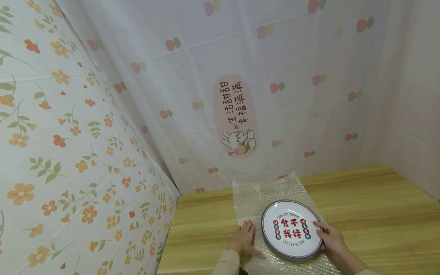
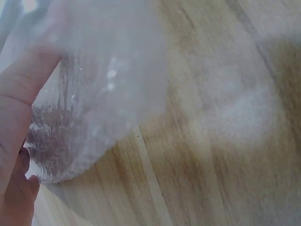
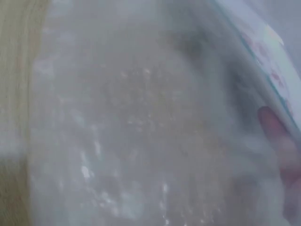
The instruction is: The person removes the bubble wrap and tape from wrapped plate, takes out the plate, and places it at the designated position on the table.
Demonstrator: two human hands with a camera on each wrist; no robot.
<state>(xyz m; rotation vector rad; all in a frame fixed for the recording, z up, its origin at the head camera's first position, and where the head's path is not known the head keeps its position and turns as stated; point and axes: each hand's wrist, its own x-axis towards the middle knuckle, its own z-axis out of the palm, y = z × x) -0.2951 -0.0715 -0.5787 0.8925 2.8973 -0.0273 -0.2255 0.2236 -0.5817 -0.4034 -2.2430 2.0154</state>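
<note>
A round white plate [image 1: 292, 208] with a dark blue-green rim and red and green Chinese lettering lies face up over a sheet of clear bubble wrap [image 1: 256, 198]. My right hand [image 1: 330, 237] grips its right edge, some fingers on top of the rim. From the right wrist, a fingertip [image 3: 272, 123] shows under the plate's edge [image 3: 268, 61], just above the wrap. My left hand [image 1: 243, 237] rests at the wrap's left edge, fingers extended and thumb stretched toward the plate. In the left wrist view, wrap [image 2: 117, 80] partly covers one of its fingers.
A wooden table [image 1: 203, 217] carries everything. Behind it hangs a pale curtain [image 1: 192, 88] with fruit prints and a rabbit panel [image 1: 237, 114]; a flowered cloth [image 1: 68, 152] closes off the left side.
</note>
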